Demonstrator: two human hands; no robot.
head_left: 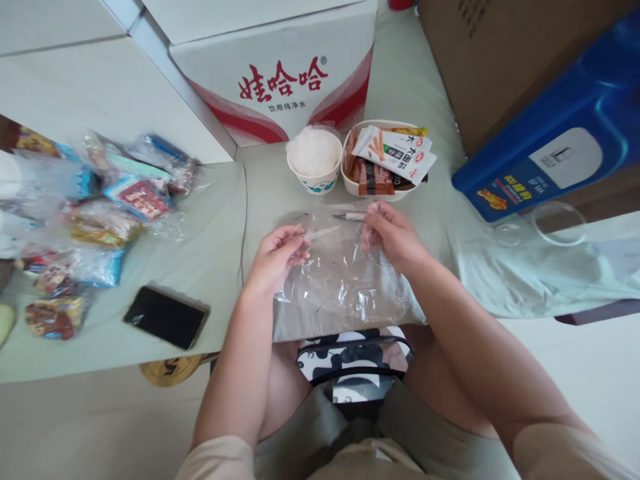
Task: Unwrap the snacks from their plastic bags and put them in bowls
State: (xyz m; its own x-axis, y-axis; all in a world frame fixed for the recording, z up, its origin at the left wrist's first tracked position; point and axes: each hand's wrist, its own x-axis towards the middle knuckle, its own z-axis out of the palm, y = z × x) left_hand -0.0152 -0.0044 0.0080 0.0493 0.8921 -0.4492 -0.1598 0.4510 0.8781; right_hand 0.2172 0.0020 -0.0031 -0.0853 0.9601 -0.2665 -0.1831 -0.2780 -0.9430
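Note:
A clear plastic zip bag point(345, 280) lies flat on the pale green table point(215, 220) in front of me. My left hand point(277, 257) pinches the bag's top edge on the left side. My right hand point(393, 233) pinches the same top edge on the right, near the bag's slider. Both hands have their fingers closed on the plastic. The bag looks empty apart from creases and glare.
Behind the bag stand a paper cup of white stuff point(314, 160) and a bowl of snack packets point(387, 160). Several bagged snacks point(95, 213) lie at left, with a black phone point(167, 317) near the table's edge. Cardboard boxes point(280, 73) and a blue container point(565, 127) stand behind.

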